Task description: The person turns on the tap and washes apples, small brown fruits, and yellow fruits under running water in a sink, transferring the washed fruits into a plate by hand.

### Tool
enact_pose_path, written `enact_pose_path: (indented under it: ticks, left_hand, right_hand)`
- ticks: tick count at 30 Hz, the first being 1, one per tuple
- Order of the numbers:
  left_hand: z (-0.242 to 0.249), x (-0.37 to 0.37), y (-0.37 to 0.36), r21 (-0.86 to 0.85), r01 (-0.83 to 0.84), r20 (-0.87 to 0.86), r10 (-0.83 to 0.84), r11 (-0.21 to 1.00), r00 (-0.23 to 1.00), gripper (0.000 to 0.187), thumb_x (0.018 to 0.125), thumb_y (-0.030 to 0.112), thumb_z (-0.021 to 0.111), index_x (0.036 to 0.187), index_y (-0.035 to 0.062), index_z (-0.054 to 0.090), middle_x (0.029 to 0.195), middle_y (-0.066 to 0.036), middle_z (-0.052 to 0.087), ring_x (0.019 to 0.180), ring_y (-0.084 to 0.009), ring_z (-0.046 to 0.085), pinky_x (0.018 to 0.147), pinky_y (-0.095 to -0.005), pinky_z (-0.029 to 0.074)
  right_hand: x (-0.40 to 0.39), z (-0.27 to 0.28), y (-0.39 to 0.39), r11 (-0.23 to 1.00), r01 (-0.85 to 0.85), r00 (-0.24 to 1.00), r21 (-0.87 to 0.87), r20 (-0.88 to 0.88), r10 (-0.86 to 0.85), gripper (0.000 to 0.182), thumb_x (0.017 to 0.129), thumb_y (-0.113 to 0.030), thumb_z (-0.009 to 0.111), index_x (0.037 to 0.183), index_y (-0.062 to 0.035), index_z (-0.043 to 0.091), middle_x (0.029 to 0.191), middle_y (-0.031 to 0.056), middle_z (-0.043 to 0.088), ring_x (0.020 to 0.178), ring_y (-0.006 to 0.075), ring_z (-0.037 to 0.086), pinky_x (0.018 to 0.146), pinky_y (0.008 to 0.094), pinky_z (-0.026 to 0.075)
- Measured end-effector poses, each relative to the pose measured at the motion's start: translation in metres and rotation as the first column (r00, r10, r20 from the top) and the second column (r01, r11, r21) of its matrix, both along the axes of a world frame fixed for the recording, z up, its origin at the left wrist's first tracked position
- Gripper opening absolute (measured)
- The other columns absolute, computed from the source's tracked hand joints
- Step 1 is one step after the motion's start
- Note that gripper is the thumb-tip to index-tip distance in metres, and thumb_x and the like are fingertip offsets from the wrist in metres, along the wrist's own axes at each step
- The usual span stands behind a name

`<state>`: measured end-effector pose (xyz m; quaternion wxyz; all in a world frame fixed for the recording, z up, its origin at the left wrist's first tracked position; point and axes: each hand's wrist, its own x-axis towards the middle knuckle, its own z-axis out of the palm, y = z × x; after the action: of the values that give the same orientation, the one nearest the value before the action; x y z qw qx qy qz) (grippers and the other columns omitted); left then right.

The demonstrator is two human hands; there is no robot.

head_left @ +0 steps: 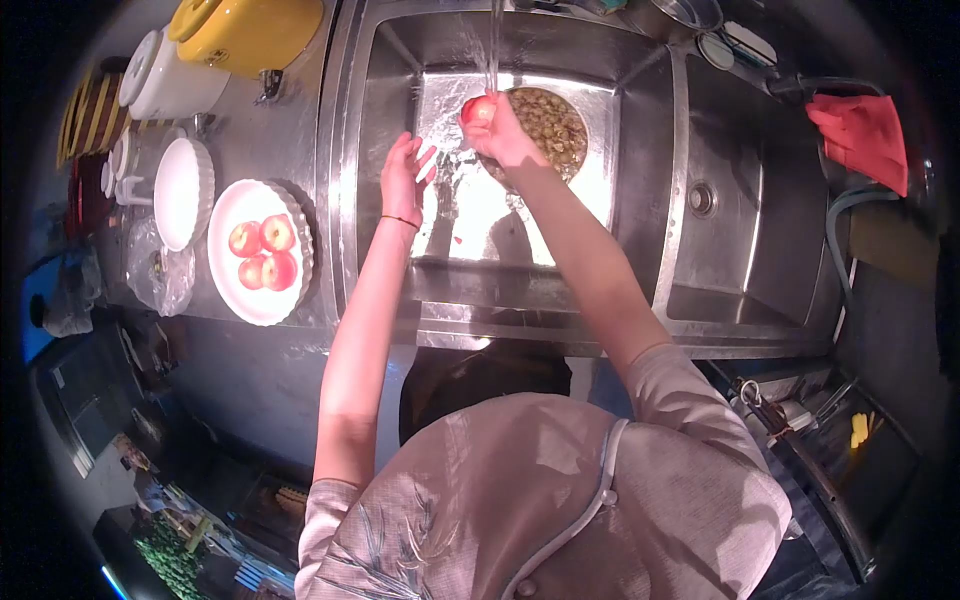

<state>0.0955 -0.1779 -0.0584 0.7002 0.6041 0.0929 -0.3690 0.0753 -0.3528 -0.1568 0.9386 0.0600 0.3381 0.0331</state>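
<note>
My right hand [497, 128] is wrapped round a red apple [480, 108] in the left basin of the steel sink [345, 200]. A stream of water [493, 60] falls from above right by this hand. My left hand [405, 168] hangs over the left side of the basin, fingers apart and with nothing in it. Partly hidden behind my right hand and forearm, a round container [550, 122] full of small greenish-brown round pieces stands in the basin. The basin's bottom is wet and shines brightly.
On the counter to the left, a white fluted dish [228, 285] holds several red apples [277, 233]. Beside it are another white dish [183, 195], a clear plastic bag [160, 270] and a yellow dispenser [250, 35]. A red cloth [860, 140] hangs right of the second basin [720, 160].
</note>
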Motion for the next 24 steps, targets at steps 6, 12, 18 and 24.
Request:
enact_pose_path:
  ticks: [6, 12, 18, 24]
  left_hand:
    - [-0.012, -0.014, 0.002, 0.103, 0.143, -0.212, -0.119, 0.984, 0.97, 0.05, 0.085, 0.037, 0.044, 0.128, 0.0139, 0.035, 0.123, -0.01, 0.045, 0.1, -0.0203, 0.055, 0.073, -0.0274, 0.046]
    - [-0.005, -0.011, -0.003, -0.238, 0.05, -0.385, -0.142, 0.97, 0.912, 0.051, 0.086, 0.051, 0.038, 0.12, 0.012, 0.041, 0.109, -0.014, 0.053, 0.085, -0.0251, 0.058, 0.07, -0.0349, 0.049]
    - [0.023, -0.001, 0.016, -0.368, 0.008, -0.377, -0.157, 0.93, 0.913, 0.061, 0.086, 0.057, 0.027, 0.113, 0.0054, 0.047, 0.098, -0.016, 0.056, 0.089, -0.025, 0.059, 0.067, -0.0322, 0.053]
    - [0.069, 0.008, 0.1, -0.378, -0.003, -0.029, -0.008, 0.926, 1.0, 0.038, 0.086, 0.026, 0.051, 0.118, 0.0075, 0.042, 0.103, -0.011, 0.055, 0.087, -0.0209, 0.06, 0.062, -0.0261, 0.051]
  right_hand:
    - [-0.027, 0.027, 0.034, 0.878, -0.204, 0.971, -0.432, -0.206, 0.124, 0.048, 0.086, -0.052, 0.031, 0.097, -0.0061, 0.043, 0.074, 0.0111, 0.05, 0.043, 0.0143, 0.041, 0.035, 0.0216, 0.035]
    - [-0.054, 0.081, 0.057, 0.323, -0.181, 0.957, -0.929, -0.092, 0.274, 0.044, 0.094, -0.033, 0.025, 0.13, -0.0111, 0.036, 0.114, 0.0157, 0.053, 0.068, 0.0215, 0.064, 0.052, 0.0256, 0.051]
    - [-0.072, 0.146, 0.042, 0.294, -0.199, 0.94, -0.935, -0.097, 0.328, 0.047, 0.092, -0.034, 0.029, 0.126, -0.0015, 0.036, 0.115, 0.0177, 0.054, 0.078, 0.0251, 0.065, 0.052, 0.0205, 0.05]
    - [-0.037, 0.115, 0.002, 0.498, -0.174, 0.985, -0.849, -0.158, 0.075, 0.036, 0.09, -0.021, 0.04, 0.115, 0.0038, 0.042, 0.115, 0.0187, 0.049, 0.094, 0.0219, 0.057, 0.073, 0.0245, 0.048]
